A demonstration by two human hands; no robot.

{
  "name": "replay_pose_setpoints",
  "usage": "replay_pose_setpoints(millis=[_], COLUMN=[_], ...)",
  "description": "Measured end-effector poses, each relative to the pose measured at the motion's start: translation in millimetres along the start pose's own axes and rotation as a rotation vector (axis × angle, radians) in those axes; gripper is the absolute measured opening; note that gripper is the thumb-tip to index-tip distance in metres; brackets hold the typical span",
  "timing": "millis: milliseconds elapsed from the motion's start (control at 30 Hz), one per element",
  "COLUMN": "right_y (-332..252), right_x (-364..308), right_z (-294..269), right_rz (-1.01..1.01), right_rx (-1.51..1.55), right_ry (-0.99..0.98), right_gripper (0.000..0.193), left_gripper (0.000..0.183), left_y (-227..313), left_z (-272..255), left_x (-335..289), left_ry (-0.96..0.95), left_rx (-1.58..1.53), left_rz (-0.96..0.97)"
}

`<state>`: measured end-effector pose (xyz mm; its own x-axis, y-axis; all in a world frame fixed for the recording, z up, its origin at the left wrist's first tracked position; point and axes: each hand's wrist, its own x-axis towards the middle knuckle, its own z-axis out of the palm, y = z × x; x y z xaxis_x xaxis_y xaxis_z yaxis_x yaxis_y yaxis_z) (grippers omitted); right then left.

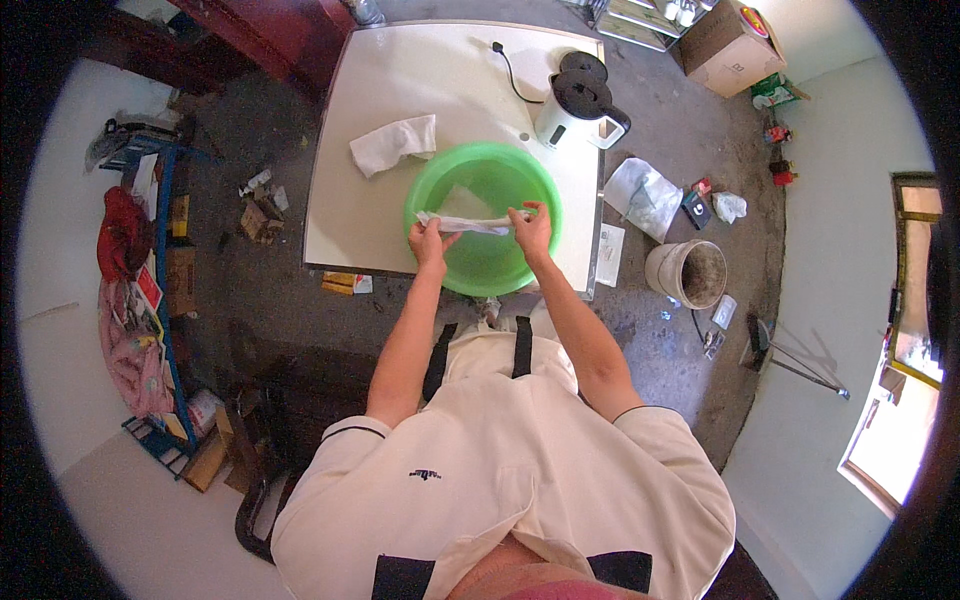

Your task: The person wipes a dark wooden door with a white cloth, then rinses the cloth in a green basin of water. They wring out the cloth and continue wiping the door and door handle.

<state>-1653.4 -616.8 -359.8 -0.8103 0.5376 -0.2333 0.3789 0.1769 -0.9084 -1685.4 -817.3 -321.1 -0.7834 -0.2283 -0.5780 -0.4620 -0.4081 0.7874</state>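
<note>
Left hand [430, 244] and right hand [533, 231] pinch a white cloth [478, 226] by its ends, long axis running between them (neither hand nearer), green basin [484, 266] below.

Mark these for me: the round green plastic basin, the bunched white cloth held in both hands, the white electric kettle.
Round green plastic basin [482, 152]: head view, on its far rim.
Bunched white cloth [476, 226]: head view, middle of its stretched length.
White electric kettle [570, 127]: head view, on its white body.
</note>
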Motion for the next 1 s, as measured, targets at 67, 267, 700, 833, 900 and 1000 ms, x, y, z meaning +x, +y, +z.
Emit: replay_pose_setpoints(millis=[67, 267, 700, 833, 900, 1000], right_y=[-9, -54, 30, 61, 42, 44], right_x=[-5, -32, -15, -17, -10, 7], right_z=[-6, -28, 28, 44, 33, 42], right_rz=[-0.14, -0.237, -0.331, -0.578, -0.627, -0.342], right_rx=[-0.173, -0.646, -0.847, -0.92, -0.761, -0.511], right_ry=[0.007, -0.207, -0.529, -0.631, -0.597, -0.554], right_gripper=[0.046, 0.032, 0.067, 0.055, 0.044, 0.034], left_gripper=[0.028, 0.036, 0.031, 0.03, 0.032, 0.037], left_y=[-10, -8, -23, -24, -25, -11], left_z=[-4, -38, -54, -62, -65, -61], left_x=[0, -9, -47, -51, -52, -52], left_ry=[0.052, -0.244, -0.364, -0.345, -0.354, -0.391], left_rx=[0.079, 0.605, 0.75, 0.678, 0.706, 0.775], left_rz=[0.036, -0.208, 0.183, 0.188, 0.176, 0.108])
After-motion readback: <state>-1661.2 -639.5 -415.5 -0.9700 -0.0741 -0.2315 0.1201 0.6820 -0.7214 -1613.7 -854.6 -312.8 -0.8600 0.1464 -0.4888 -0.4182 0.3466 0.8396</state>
